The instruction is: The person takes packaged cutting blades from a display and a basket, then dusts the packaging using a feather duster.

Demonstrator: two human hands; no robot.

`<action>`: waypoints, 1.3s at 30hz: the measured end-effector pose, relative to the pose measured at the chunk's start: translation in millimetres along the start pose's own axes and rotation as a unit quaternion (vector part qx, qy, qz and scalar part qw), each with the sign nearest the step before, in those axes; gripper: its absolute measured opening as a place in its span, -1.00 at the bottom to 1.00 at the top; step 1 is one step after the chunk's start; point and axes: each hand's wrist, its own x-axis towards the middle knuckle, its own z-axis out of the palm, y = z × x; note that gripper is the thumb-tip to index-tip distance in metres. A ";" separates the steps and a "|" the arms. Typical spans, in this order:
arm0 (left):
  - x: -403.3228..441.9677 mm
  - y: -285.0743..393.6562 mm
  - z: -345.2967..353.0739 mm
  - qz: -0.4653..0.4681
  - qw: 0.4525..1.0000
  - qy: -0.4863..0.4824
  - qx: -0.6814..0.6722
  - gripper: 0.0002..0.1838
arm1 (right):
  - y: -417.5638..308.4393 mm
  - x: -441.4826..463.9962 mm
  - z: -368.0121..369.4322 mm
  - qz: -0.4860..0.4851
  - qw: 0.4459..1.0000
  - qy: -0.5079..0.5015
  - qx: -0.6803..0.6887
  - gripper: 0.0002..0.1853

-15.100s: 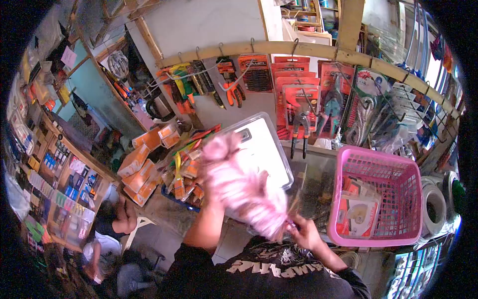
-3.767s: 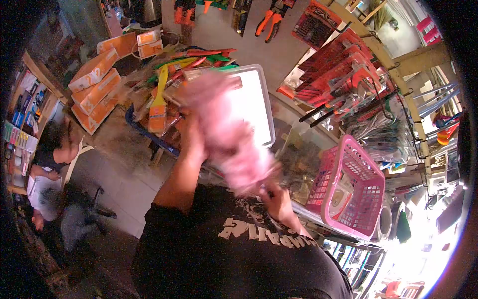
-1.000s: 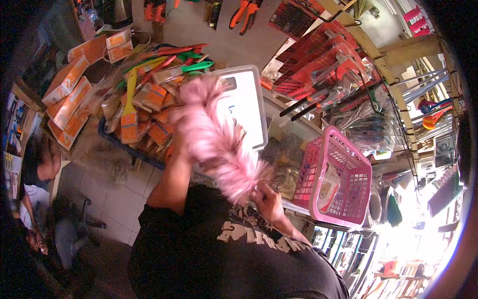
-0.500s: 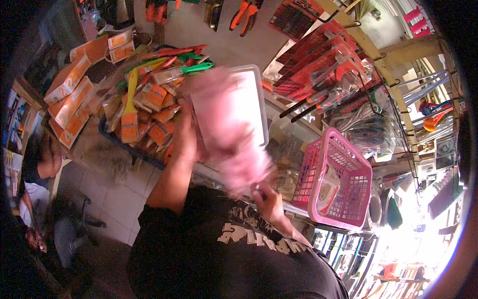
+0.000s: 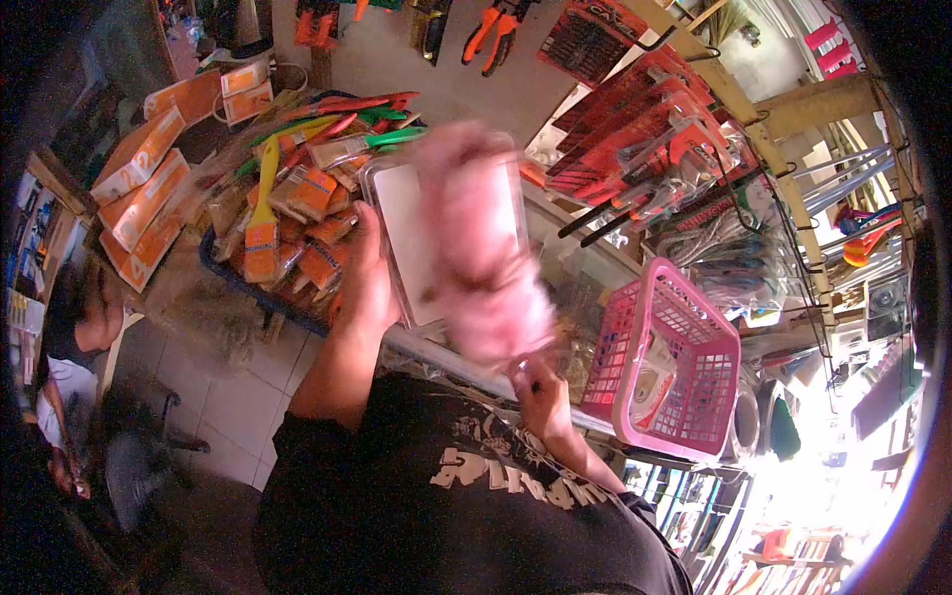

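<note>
A fluffy pink duster (image 5: 486, 248), smeared by motion, lies across a white rectangular container with a clear rim (image 5: 405, 228). My right hand (image 5: 541, 395) is closed round the duster's lower end. At the container's left edge, my left hand (image 5: 369, 283) grips its side, with the fingers partly hidden behind it. Left of that hand, paintbrushes with orange labels (image 5: 302, 193) lie heaped in a dark blue tray (image 5: 243, 288).
A pink basket (image 5: 643, 436) holding packaged discs stands on the counter at the right. Red-carded tools (image 5: 645, 139) hang above it. Orange boxes (image 5: 139, 203) are stacked at the left. A person's arm (image 5: 97, 312) shows at the far left.
The duster has swept right across the container, uncovering its left side. My left hand stays at the container's left edge. My right hand has moved slightly right, still closed on the duster.
</note>
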 end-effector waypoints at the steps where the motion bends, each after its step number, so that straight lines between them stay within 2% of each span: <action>1: -0.3 0.6 1.5 0.003 1.000 -0.002 0.001 -0.33 | -8.1 -3.0 -2.8 -0.070 0.997 -0.005 0.010 -0.75; 5: 0.2 -0.8 0.4 0.021 0.999 -0.027 -0.001 -0.31 | -3.6 2.9 2.9 0.024 0.994 0.058 0.086 -0.76; 7: 1.9 -3.9 -8.2 0.010 0.999 -0.037 0.013 -0.28 | -17.9 -0.9 0.0 0.024 0.999 -0.002 0.038 -0.75; 8: -1.2 0.5 4.6 0.010 1.000 0.018 0.005 -0.28 | -22.8 -2.5 -0.6 0.024 0.999 -0.031 0.015 -0.75; 9: 2.0 -2.8 -9.4 0.038 0.994 0.011 0.099 -0.30 | -12.3 -3.8 5.8 -0.096 0.995 -0.012 0.007 -0.74; 10: 5.2 3.8 -9.0 0.066 0.979 0.005 0.192 -0.32 | -12.1 -2.5 6.1 -0.066 0.998 -0.003 0.008 -0.74; 12: -1.2 1.4 6.0 0.015 0.999 0.042 -0.022 -0.37 | -12.8 2.9 5.4 -0.007 1.000 0.010 0.010 -0.73; 13: 0.3 -1.6 -0.8 0.014 0.999 0.024 -0.016 -0.35 | -18.7 5.2 5.2 0.027 0.996 0.036 0.080 -0.73; 16: 1.9 -2.3 -7.0 0.009 1.000 0.008 -0.005 -0.31 | -26.4 3.8 2.4 0.027 0.999 -0.041 -0.009 -0.73; 17: 2.0 -1.5 -5.7 0.008 1.000 0.009 -0.005 -0.30 | -20.1 2.7 5.4 -0.119 0.993 -0.013 0.009 -0.73; 20: 0.9 0.1 -4.2 0.010 1.000 0.017 -0.004 -0.27 | -14.0 10.4 10.9 -0.032 0.997 0.045 0.058 -0.74; 21: 0.9 -0.3 -8.6 0.006 1.000 -0.030 0.002 -0.28 | -20.8 10.4 6.6 0.057 0.993 0.033 0.097 -0.71; 24: -4.2 4.4 14.5 0.053 0.997 0.047 0.040 -0.27 | -18.9 5.2 8.0 -0.048 0.998 -0.018 0.045 -0.71; 25: -3.6 4.9 14.0 0.046 0.998 0.027 0.031 -0.27 | -9.5 4.8 13.8 -0.154 0.987 0.010 0.034 -0.71; 28: -2.1 6.2 4.3 0.030 0.999 -0.027 0.002 -0.25 | -0.2 9.5 12.8 -0.028 0.998 0.041 0.043 -0.77; 29: 0.1 2.5 -3.2 0.026 0.999 -0.032 -0.001 -0.24 | -10.4 11.4 8.4 0.123 0.988 0.015 0.090 -0.77; 30: 0.1 1.1 -5.0 0.024 0.999 -0.030 -0.007 -0.25 | -16.4 9.2 5.6 0.066 0.996 0.003 0.060 -0.78; 32: -3.1 3.0 2.4 0.021 0.997 0.068 0.013 -0.27 | -22.3 5.6 2.2 -0.046 0.999 -0.015 0.000 -0.78; 33: -2.1 2.1 2.3 0.021 0.998 0.055 0.007 -0.28 | -10.5 2.4 5.3 -0.085 0.996 -0.028 -0.019 -0.79; 36: -0.9 -1.7 -6.0 0.030 0.999 0.023 -0.012 -0.32 | -3.7 6.4 8.3 -0.063 0.996 0.028 0.053 -0.77; 37: -2.8 0.4 -7.3 0.004 0.999 -0.046 -0.029 -0.33 | -5.1 7.7 9.0 0.036 0.996 0.032 0.079 -0.77; 39: -6.8 0.6 1.0 0.025 0.999 0.043 0.012 -0.33 | -11.1 4.9 7.6 -0.054 0.998 0.015 0.031 -0.77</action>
